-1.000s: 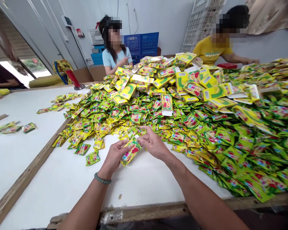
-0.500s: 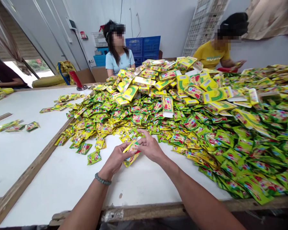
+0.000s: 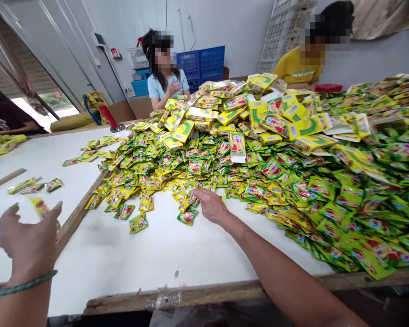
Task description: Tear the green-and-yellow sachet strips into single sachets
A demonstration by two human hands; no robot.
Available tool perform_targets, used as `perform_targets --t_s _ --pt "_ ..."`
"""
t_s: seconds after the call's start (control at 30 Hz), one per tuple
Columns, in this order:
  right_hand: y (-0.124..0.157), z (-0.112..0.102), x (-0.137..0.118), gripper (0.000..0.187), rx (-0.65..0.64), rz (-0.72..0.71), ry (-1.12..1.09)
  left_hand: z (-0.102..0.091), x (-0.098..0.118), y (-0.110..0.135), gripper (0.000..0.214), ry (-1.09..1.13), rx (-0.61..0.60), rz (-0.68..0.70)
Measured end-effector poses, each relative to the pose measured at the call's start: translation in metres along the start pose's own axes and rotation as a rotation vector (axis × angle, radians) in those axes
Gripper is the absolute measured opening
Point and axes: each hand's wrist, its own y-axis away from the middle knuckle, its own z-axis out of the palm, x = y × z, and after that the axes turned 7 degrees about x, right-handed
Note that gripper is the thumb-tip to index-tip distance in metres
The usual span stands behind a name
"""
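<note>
I spread my left hand (image 3: 27, 234) wide; my right hand (image 3: 213, 206), grip unclear, meets shiny green plastic sachets (image 3: 187, 217), likely light, slippery, best edge-pinched.

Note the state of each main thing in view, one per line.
Left hand: open, fingers spread
Yellow pack: blurred; contact with left hand unclear
Small packets: heaped loosely
Right hand: at the packets' near edge, grip unclear
Front carton: end flap open
Blue crates: stacked

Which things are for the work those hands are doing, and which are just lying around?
Part of the work:
packets at the right hand
blurred yellow carton by the left hand
piled cartons

Probably just lying around:
red cylinder
blue crates
</note>
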Motion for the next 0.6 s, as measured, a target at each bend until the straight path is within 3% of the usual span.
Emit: perform_targets --t_s 0.07,0.1,0.2,0.27,0.33,0.43,0.5,0.6 --pt "0.000 0.008 0.002 0.058 -0.112 -0.088 0.094 0.005 0.013 0.007 0.047 -0.089 0.212 0.039" --pt "0.000 0.010 0.001 0.060 -0.147 -0.105 0.131 0.017 0.024 0.017 0.044 -0.123 0.210 0.077" --pt "0.002 0.009 0.000 0.054 -0.163 -0.104 0.193 0.069 0.064 0.055 0.025 -0.077 -0.186 0.173" --pt "0.005 0.004 0.000 0.045 -0.160 -0.115 0.214 0.103 0.086 0.081 0.026 -0.095 -0.410 0.282" --pt "0.006 -0.003 0.001 0.035 -0.155 -0.128 0.235 0.128 0.100 0.104 0.030 -0.146 -0.524 0.451" --pt "0.005 -0.012 0.002 0.023 -0.113 -0.110 0.235 0.150 0.103 0.124 0.031 -0.219 -0.596 0.637" --pt "0.003 -0.016 0.003 0.022 -0.052 -0.025 0.199 0.159 0.097 0.126 0.027 -0.250 -0.608 0.593" --pt "-0.002 -0.018 0.004 0.019 0.046 0.248 0.051 0.171 0.088 0.120 0.022 -0.055 -0.614 0.309"
